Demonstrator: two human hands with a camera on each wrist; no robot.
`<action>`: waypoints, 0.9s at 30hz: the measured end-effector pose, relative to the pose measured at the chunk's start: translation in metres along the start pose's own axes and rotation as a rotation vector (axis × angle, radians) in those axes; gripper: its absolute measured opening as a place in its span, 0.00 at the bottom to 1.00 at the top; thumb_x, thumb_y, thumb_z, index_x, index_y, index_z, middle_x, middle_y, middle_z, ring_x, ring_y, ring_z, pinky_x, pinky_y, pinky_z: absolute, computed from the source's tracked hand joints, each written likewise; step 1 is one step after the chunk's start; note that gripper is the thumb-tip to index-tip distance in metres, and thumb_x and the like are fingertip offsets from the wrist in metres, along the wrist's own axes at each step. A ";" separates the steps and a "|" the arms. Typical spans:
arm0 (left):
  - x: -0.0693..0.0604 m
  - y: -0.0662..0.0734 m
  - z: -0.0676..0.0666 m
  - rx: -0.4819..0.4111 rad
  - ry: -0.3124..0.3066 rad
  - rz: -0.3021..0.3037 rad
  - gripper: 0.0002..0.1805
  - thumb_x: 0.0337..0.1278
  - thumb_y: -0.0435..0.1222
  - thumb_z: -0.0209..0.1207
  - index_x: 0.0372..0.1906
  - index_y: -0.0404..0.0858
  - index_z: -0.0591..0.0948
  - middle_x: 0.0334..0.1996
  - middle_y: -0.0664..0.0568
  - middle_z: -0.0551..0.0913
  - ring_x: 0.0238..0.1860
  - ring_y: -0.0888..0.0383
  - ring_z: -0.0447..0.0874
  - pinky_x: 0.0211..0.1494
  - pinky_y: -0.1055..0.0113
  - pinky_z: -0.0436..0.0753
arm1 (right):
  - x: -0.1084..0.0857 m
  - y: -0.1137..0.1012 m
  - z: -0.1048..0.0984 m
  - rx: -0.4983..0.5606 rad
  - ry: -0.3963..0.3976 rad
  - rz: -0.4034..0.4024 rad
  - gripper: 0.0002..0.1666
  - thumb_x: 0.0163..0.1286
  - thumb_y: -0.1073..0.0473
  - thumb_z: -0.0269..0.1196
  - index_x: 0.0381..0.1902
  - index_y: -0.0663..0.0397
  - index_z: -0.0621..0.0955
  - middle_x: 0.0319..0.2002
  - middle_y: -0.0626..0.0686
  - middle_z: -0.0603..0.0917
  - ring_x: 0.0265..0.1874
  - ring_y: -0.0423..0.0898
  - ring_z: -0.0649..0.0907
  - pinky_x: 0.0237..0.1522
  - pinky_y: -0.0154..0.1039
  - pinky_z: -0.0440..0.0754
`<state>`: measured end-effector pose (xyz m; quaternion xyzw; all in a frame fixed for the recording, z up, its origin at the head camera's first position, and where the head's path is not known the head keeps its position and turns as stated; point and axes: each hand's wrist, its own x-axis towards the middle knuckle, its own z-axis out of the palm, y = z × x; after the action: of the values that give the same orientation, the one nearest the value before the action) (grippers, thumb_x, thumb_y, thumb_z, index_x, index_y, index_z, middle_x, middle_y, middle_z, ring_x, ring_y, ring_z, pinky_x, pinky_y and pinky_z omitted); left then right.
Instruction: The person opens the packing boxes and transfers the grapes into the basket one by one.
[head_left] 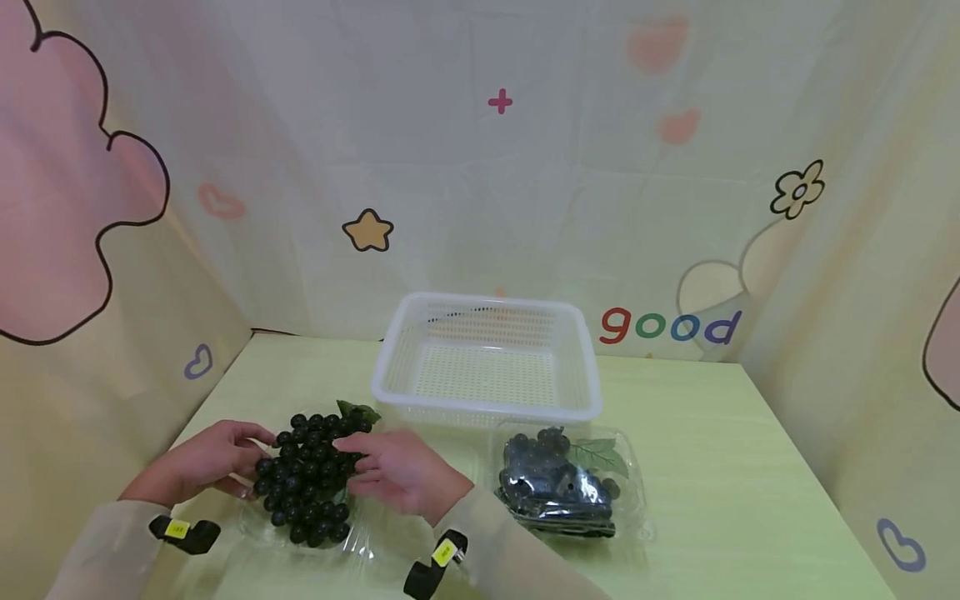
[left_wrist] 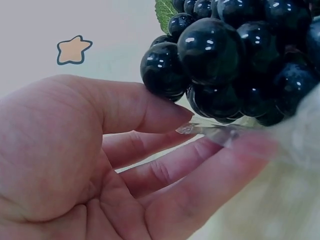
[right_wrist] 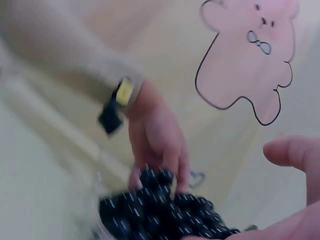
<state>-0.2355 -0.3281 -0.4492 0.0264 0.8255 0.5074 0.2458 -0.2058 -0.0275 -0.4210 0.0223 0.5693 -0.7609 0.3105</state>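
Observation:
A large bunch of dark grapes (head_left: 306,479) with a green leaf (head_left: 358,412) lies in a clear plastic container (head_left: 258,527) at the front left. At the left side of the bunch, my left hand (head_left: 213,460) pinches the container's thin rim (left_wrist: 212,131) between thumb and fingers. My right hand (head_left: 405,471) is on the bunch's right side, its thumb (right_wrist: 290,151) spread away from the fingers. Whether those fingertips touch the grapes is hard to tell. Motion blurs the grapes in the right wrist view.
Behind the hands stands a white perforated plastic basket (head_left: 487,404). To the right, a second clear container (head_left: 641,508) holds dark grapes (head_left: 551,471), a leaf and shiny dark packaging. A patterned curtain (head_left: 480,192) encloses the table (head_left: 720,467) at the back and sides.

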 end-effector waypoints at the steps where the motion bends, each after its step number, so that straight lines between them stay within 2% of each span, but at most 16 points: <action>1: 0.000 0.000 0.000 -0.004 -0.003 0.001 0.29 0.66 0.27 0.51 0.70 0.20 0.64 0.55 0.33 0.79 0.27 0.57 0.72 0.39 0.53 0.90 | 0.000 0.000 0.003 0.079 -0.007 0.035 0.50 0.65 0.60 0.70 0.74 0.79 0.58 0.73 0.83 0.56 0.73 0.78 0.62 0.73 0.60 0.68; 4: 0.001 0.001 0.000 -0.019 -0.013 0.007 0.31 0.66 0.28 0.52 0.72 0.22 0.63 0.56 0.33 0.79 0.26 0.58 0.70 0.39 0.52 0.90 | 0.001 0.002 0.011 0.240 -0.005 0.090 0.62 0.63 0.62 0.70 0.78 0.78 0.41 0.75 0.85 0.38 0.76 0.81 0.43 0.77 0.68 0.51; 6: 0.001 0.000 0.000 -0.028 -0.018 0.007 0.33 0.66 0.28 0.54 0.74 0.23 0.61 0.57 0.32 0.79 0.28 0.58 0.74 0.38 0.52 0.90 | 0.004 0.004 0.018 0.294 0.005 0.099 0.65 0.63 0.63 0.70 0.79 0.75 0.38 0.75 0.83 0.32 0.75 0.80 0.36 0.77 0.69 0.44; 7: 0.001 0.000 0.000 -0.031 -0.021 0.009 0.34 0.66 0.28 0.54 0.74 0.23 0.61 0.58 0.30 0.79 0.29 0.58 0.75 0.38 0.52 0.90 | 0.006 0.006 0.022 0.303 0.020 0.099 0.65 0.62 0.63 0.70 0.79 0.73 0.39 0.75 0.82 0.32 0.76 0.79 0.35 0.77 0.70 0.42; 10: 0.002 -0.001 -0.001 -0.029 -0.030 0.009 0.34 0.66 0.27 0.55 0.74 0.23 0.61 0.60 0.27 0.79 0.32 0.55 0.78 0.38 0.51 0.90 | 0.014 0.012 0.033 0.282 0.077 0.095 0.55 0.60 0.63 0.72 0.78 0.70 0.56 0.77 0.78 0.42 0.77 0.77 0.40 0.78 0.68 0.42; 12: 0.003 -0.001 -0.002 -0.027 -0.035 0.010 0.35 0.63 0.25 0.55 0.74 0.23 0.61 0.60 0.27 0.78 0.31 0.55 0.76 0.38 0.51 0.90 | 0.019 0.016 0.039 0.252 0.118 0.090 0.45 0.58 0.63 0.73 0.71 0.69 0.68 0.78 0.73 0.49 0.78 0.74 0.45 0.80 0.65 0.45; 13: 0.002 -0.001 -0.002 -0.028 -0.035 0.008 0.35 0.62 0.24 0.55 0.74 0.23 0.61 0.61 0.26 0.77 0.29 0.56 0.74 0.38 0.50 0.90 | 0.021 0.019 0.041 0.233 0.141 0.090 0.42 0.57 0.63 0.73 0.68 0.67 0.70 0.78 0.70 0.53 0.77 0.73 0.48 0.80 0.64 0.47; 16: 0.002 -0.002 -0.001 -0.033 -0.037 0.007 0.35 0.61 0.24 0.55 0.74 0.23 0.61 0.61 0.26 0.76 0.26 0.57 0.69 0.39 0.50 0.90 | 0.026 0.024 0.047 0.202 0.189 0.092 0.45 0.54 0.64 0.75 0.69 0.64 0.70 0.78 0.64 0.58 0.76 0.70 0.52 0.80 0.62 0.49; 19: 0.002 -0.002 -0.001 -0.037 -0.042 0.008 0.34 0.61 0.25 0.55 0.73 0.23 0.61 0.60 0.29 0.78 0.26 0.57 0.70 0.39 0.50 0.90 | 0.029 0.028 0.050 0.197 0.224 0.101 0.53 0.52 0.64 0.77 0.73 0.63 0.64 0.77 0.66 0.59 0.76 0.72 0.53 0.79 0.64 0.51; 23: 0.003 -0.002 -0.002 -0.043 -0.073 0.021 0.34 0.60 0.23 0.53 0.72 0.22 0.60 0.56 0.33 0.82 0.32 0.53 0.82 0.38 0.50 0.90 | 0.033 0.032 0.051 0.199 0.221 0.112 0.44 0.52 0.62 0.78 0.66 0.64 0.71 0.71 0.63 0.68 0.69 0.66 0.70 0.73 0.61 0.66; 26: 0.003 -0.001 -0.004 -0.043 -0.095 0.025 0.33 0.61 0.24 0.51 0.72 0.21 0.59 0.54 0.35 0.84 0.37 0.51 0.86 0.38 0.51 0.90 | 0.036 0.034 0.052 0.198 0.227 0.107 0.38 0.53 0.60 0.78 0.60 0.62 0.76 0.68 0.61 0.72 0.64 0.61 0.76 0.69 0.57 0.72; 27: 0.003 0.000 -0.004 -0.043 -0.099 0.024 0.33 0.62 0.24 0.50 0.72 0.21 0.59 0.54 0.35 0.84 0.37 0.50 0.87 0.38 0.51 0.90 | 0.037 0.034 0.052 0.195 0.239 0.106 0.39 0.53 0.59 0.78 0.61 0.62 0.75 0.69 0.61 0.71 0.65 0.62 0.76 0.70 0.57 0.72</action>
<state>-0.2402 -0.3307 -0.4494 0.0559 0.8007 0.5261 0.2809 -0.2021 -0.0955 -0.4463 0.1728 0.5237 -0.7870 0.2767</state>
